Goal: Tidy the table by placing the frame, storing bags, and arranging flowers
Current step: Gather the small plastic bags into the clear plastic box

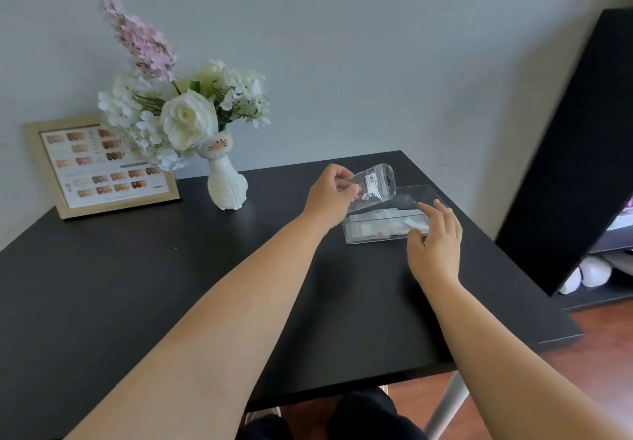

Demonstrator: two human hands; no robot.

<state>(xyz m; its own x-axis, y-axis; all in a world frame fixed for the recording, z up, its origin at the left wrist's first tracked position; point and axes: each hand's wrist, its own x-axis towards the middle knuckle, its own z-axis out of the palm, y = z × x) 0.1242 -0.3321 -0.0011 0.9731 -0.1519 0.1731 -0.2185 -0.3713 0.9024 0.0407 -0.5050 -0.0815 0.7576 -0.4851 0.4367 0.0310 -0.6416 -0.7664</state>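
My left hand (330, 194) pinches a small clear plastic bag (375, 181) with tiny coloured bits inside, held just above the left end of a clear plastic box (387, 234). The box holds several flat bags. My right hand (436, 241) rests on the box's near right corner, fingers spread, holding nothing. A wooden picture frame (32, 162) with a nail-colour chart leans against the wall at the far left. White and pink flowers (186, 117) stand in a white cat-shaped vase (226, 186) beside the frame.
The black table (171, 285) reaches from the wall to my body, with its right edge near the box. A tall black shelf unit (582, 148) stands to the right, with white soft things on its low shelf. Wooden floor shows below.
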